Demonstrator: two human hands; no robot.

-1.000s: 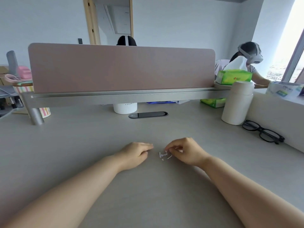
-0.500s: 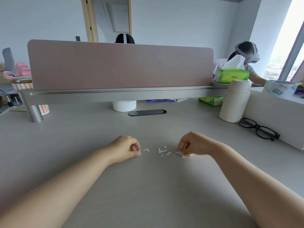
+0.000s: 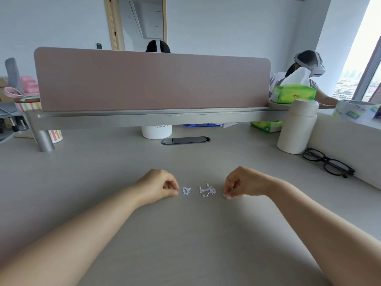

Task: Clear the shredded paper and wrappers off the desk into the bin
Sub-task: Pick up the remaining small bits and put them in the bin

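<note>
Shared office, desk with pink partition screen, cable grommet, coworkers seated beyond

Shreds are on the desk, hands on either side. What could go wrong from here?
1. The shreds are tiny and lie in two loose clusters between the left hand and the right hand. Pinching them bit by bit could leave some behind or flick them across the desk.
2. No bin is in view, so loose bits carried in curled fingers may drop on the way.
</note>
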